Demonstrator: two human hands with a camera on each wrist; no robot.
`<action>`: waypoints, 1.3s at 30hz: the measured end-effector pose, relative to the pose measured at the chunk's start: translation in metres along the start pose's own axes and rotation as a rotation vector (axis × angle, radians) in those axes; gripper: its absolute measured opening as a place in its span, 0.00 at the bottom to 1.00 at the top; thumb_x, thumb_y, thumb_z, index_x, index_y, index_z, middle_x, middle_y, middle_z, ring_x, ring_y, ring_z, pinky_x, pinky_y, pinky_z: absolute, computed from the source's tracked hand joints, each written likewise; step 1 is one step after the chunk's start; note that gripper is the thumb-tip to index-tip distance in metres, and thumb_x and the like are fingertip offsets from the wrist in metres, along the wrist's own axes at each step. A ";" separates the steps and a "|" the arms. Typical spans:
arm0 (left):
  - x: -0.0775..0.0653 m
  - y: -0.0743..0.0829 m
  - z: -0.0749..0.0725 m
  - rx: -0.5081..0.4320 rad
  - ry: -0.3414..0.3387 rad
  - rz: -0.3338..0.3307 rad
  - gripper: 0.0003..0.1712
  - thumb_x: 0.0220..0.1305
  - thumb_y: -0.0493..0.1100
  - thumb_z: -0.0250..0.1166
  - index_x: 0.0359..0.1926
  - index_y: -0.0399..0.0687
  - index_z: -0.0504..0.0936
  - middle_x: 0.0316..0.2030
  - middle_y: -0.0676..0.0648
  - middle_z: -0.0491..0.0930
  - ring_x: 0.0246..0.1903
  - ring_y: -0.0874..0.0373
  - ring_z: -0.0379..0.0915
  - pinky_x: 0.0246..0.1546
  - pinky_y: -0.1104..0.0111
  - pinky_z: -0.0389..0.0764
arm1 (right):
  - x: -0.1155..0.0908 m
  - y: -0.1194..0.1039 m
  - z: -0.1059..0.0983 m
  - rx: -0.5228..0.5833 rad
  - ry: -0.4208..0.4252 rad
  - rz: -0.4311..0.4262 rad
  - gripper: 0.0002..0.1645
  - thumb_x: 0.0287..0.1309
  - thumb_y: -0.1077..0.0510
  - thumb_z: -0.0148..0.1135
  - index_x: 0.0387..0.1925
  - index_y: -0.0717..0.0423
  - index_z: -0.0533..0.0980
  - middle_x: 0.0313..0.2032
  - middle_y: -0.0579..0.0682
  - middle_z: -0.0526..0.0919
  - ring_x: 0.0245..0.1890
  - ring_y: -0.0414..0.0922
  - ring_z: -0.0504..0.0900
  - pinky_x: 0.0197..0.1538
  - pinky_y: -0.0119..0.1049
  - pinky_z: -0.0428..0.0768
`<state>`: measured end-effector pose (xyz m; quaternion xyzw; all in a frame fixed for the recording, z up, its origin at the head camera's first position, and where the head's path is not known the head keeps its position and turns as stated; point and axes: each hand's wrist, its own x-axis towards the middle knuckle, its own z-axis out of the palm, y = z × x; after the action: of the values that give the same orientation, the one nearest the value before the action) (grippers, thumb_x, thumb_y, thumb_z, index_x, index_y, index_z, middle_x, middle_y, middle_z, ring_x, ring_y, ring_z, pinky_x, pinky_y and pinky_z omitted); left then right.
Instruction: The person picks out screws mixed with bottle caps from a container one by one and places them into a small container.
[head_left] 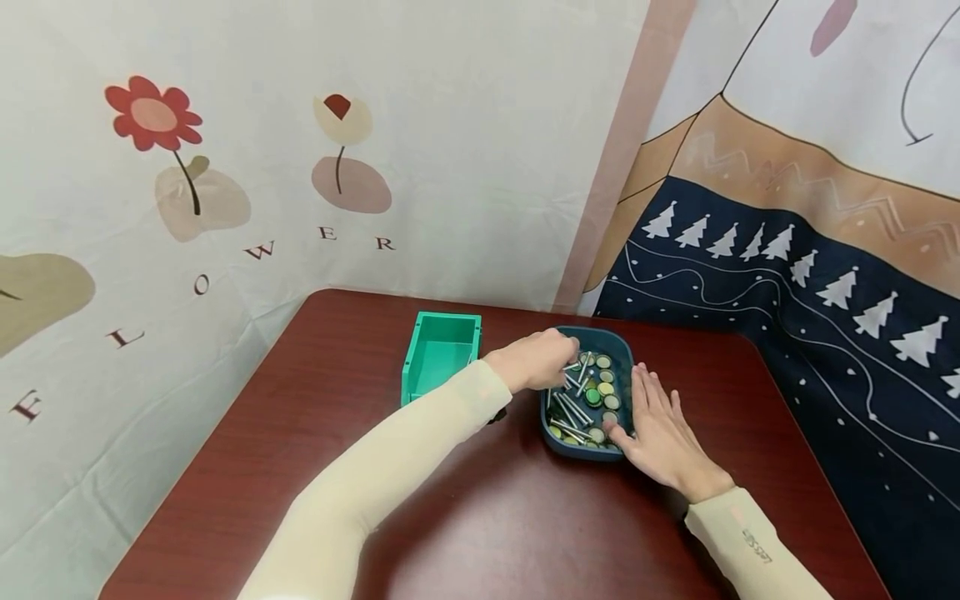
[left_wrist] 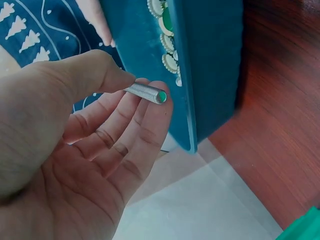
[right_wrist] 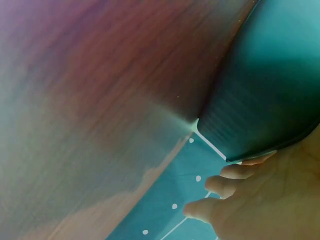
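Left hand: thumb nearly closed on the fingertips, pinching one bolt.
Bolt location: mid-frame in left wrist view, beside the blue tray.
Right hand: fingers straight along the tray's right side, thumb at the rim, nothing gripped.
Tray: on the table, right of centre in head view; loose bolts and bottle caps inside.
Green bin: left of tray, near frame centre.
Bolt handling: likely light, rigid, not fragile; could roll or slip. Best hold: mid-shank, on the threads.
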<state>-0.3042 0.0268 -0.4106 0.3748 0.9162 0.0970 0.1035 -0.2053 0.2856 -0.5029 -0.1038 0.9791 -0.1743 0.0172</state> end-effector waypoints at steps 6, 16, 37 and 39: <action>-0.009 -0.009 -0.006 -0.071 0.031 -0.039 0.21 0.84 0.41 0.72 0.71 0.43 0.84 0.57 0.43 0.91 0.49 0.58 0.87 0.57 0.67 0.93 | -0.001 -0.001 0.000 0.009 -0.005 0.006 0.65 0.85 0.32 0.59 0.95 0.67 0.40 0.95 0.69 0.40 0.94 0.76 0.43 0.88 0.85 0.44; -0.032 -0.034 -0.014 -0.180 0.080 -0.062 0.23 0.84 0.37 0.71 0.74 0.47 0.81 0.46 0.44 0.88 0.44 0.55 0.83 0.48 0.66 0.88 | -0.002 -0.002 0.000 0.016 -0.008 0.006 0.66 0.85 0.31 0.60 0.95 0.66 0.39 0.95 0.69 0.40 0.94 0.76 0.43 0.88 0.85 0.44; -0.078 -0.088 -0.027 -0.297 0.163 -0.168 0.21 0.82 0.34 0.68 0.70 0.48 0.80 0.48 0.44 0.89 0.48 0.51 0.83 0.54 0.59 0.88 | -0.001 -0.002 -0.001 0.016 0.006 0.002 0.65 0.86 0.33 0.60 0.95 0.66 0.39 0.95 0.70 0.41 0.94 0.76 0.43 0.88 0.86 0.44; -0.082 -0.092 -0.028 -0.301 0.170 -0.181 0.20 0.82 0.34 0.68 0.70 0.48 0.80 0.48 0.44 0.89 0.48 0.51 0.84 0.54 0.58 0.88 | -0.001 -0.002 -0.001 0.017 0.006 0.002 0.65 0.86 0.33 0.60 0.95 0.66 0.39 0.95 0.70 0.41 0.94 0.76 0.43 0.88 0.86 0.44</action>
<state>-0.3161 -0.0985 -0.3977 0.2617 0.9267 0.2546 0.0888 -0.2035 0.2840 -0.5015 -0.1019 0.9777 -0.1830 0.0151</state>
